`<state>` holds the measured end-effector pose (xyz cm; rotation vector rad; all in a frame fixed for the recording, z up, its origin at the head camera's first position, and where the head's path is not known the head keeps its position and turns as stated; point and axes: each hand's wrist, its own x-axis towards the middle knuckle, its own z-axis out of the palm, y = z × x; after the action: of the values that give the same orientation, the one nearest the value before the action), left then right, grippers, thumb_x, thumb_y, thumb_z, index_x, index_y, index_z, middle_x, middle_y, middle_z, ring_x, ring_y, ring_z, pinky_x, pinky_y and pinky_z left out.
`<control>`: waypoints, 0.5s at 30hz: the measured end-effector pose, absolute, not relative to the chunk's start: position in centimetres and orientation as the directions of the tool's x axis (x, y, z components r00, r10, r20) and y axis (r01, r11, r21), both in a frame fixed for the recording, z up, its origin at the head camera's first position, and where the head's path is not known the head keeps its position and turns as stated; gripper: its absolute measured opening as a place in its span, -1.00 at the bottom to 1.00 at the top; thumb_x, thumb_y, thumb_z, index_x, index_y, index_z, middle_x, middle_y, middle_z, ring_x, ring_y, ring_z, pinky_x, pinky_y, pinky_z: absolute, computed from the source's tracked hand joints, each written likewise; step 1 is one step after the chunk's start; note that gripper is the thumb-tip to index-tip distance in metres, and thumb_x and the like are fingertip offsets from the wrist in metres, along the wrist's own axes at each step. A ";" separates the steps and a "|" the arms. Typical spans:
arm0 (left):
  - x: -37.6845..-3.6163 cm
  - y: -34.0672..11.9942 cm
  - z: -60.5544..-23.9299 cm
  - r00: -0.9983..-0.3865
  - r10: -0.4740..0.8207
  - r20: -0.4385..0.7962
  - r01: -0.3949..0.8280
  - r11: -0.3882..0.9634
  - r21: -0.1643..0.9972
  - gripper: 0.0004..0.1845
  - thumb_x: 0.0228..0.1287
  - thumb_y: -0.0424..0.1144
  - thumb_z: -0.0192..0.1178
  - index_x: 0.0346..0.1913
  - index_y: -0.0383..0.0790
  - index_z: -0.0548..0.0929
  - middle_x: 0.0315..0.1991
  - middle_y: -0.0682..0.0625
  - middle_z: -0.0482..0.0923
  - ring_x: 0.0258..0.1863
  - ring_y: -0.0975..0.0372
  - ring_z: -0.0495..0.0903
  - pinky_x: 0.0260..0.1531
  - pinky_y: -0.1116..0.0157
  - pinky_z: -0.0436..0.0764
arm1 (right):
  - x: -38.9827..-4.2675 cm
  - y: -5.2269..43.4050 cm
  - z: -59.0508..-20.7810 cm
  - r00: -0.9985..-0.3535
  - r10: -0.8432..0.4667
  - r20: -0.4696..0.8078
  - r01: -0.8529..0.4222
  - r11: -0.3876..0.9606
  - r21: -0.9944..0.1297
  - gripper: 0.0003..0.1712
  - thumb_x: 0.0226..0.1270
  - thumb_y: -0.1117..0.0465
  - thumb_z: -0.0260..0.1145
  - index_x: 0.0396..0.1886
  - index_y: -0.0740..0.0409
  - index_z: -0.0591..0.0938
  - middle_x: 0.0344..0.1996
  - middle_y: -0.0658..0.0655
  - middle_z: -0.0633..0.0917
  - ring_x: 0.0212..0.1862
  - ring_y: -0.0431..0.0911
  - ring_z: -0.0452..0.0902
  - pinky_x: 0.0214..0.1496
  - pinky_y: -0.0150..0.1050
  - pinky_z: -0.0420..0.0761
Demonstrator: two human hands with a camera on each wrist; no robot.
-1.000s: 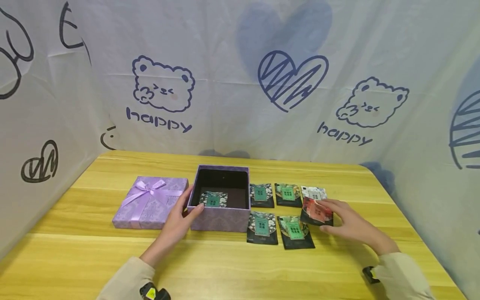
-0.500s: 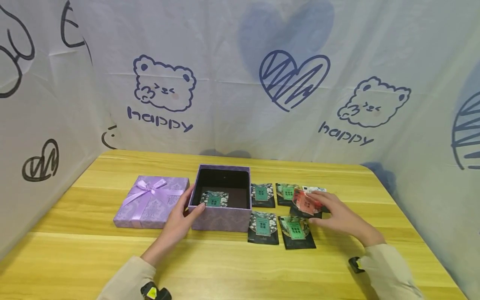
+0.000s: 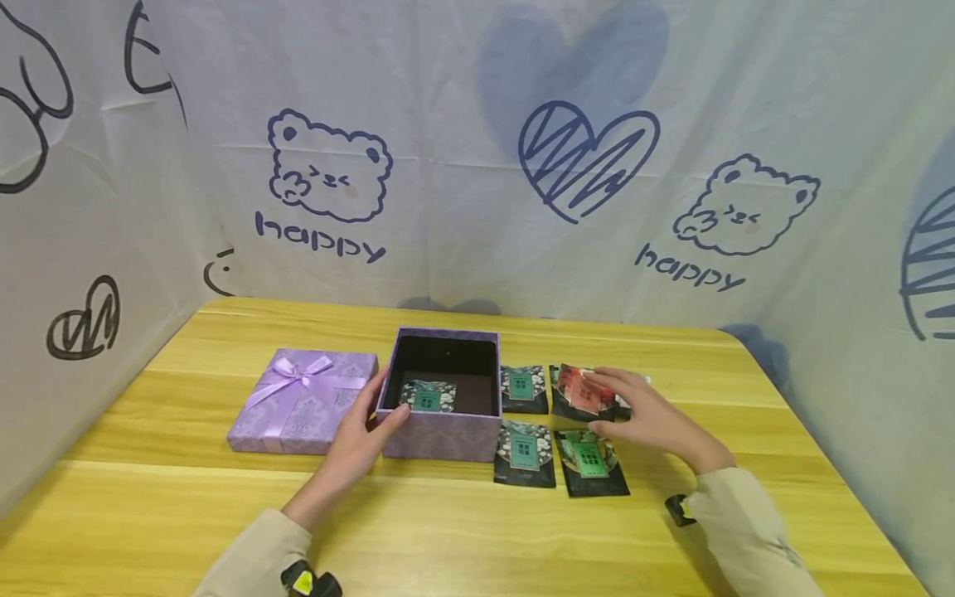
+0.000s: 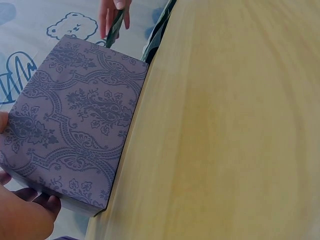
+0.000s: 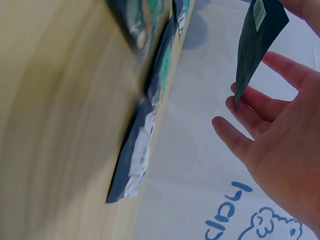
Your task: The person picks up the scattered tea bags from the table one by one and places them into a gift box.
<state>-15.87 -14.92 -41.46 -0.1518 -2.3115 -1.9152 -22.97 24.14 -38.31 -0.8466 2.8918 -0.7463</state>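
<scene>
My left hand [image 3: 358,431] grips the left side of an open purple gift box [image 3: 442,437], its thumb over the front rim. In the left wrist view the box's patterned wall [image 4: 80,115] fills much of the left half. A sachet [image 3: 429,396] with a green label lies inside. My right hand [image 3: 652,417] pinches a red-and-black sachet [image 3: 580,394] between thumb and fingers. In the right wrist view its dark back [image 5: 260,42] shows, lifted above the table. The held sachet overlaps a green sachet of the back row in the head view.
Right of the box lie several flat sachets, among them two floral ones [image 3: 525,456] and a green one [image 3: 592,464] in front. A white-topped sachet [image 5: 135,160] is mostly hidden behind my right hand in the head view. The bow-tied lid [image 3: 298,406] rests left of the box.
My right hand has moved left with the red sachet, from over the white sachet to over the back-row green one. The left hand has stayed on the box.
</scene>
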 end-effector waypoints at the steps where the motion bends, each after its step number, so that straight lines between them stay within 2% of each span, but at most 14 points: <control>1: -15.9 -14.9 -41.5 -0.986 -0.010 0.168 0.163 0.187 0.969 -0.26 0.37 -0.29 0.18 0.50 -0.28 0.08 0.41 -0.37 0.13 0.35 -0.14 0.22 0.31 0.07 0.28 | -23.1 23.9 -38.2 -0.849 -0.519 0.096 -0.501 0.735 -0.457 -0.16 0.19 0.00 0.40 0.41 0.20 0.34 0.37 0.38 0.26 0.35 0.37 0.09 0.22 0.45 0.20; 15: -15.9 -15.0 -41.5 -0.987 -0.001 0.162 0.160 0.176 0.971 -0.26 0.38 -0.27 0.18 0.51 -0.26 0.07 0.42 -0.36 0.10 0.37 -0.13 0.19 0.32 0.06 0.26 | -25.0 21.4 -36.4 -0.828 -0.556 0.072 -0.515 0.703 -0.491 -0.16 0.26 -0.04 0.36 0.45 0.16 0.29 0.40 0.38 0.21 0.38 0.33 0.07 0.24 0.42 0.21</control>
<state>-15.86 -14.96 -41.50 -0.1565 -2.3088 -1.9338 -25.04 21.39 -36.45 -0.8894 2.8228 -0.7759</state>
